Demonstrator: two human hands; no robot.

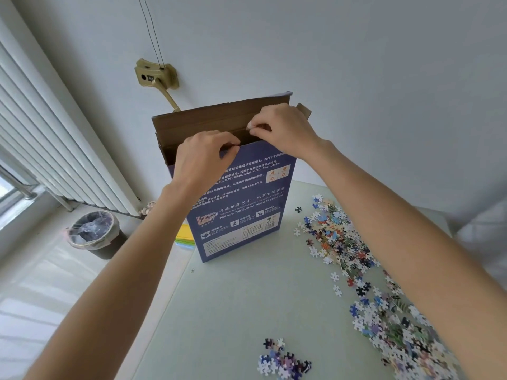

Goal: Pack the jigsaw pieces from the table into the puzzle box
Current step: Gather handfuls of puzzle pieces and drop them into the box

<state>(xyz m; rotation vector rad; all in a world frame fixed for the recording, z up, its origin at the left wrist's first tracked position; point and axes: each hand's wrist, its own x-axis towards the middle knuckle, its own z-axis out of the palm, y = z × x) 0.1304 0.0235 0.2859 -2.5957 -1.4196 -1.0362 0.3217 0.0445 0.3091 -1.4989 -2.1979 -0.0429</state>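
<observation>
A tall blue puzzle box (247,212) stands upright on the pale table (247,305), its brown top flap raised toward the wall. My left hand (201,160) grips the box's near top edge with curled fingers. Over the opening at the right, the curled fingertips of my right hand (282,130) pinch something small and pale that I cannot make out. Loose jigsaw pieces (337,239) lie scattered along the table's right side, a denser heap (403,330) spreads at the lower right, and a small cluster (282,360) sits near the front edge.
A stack of coloured sheets (185,237) lies behind the box at the table's left edge. On the floor at the left stand a lined waste bin (93,231) and a white radiator (55,149). A wall socket (156,75) is above the box.
</observation>
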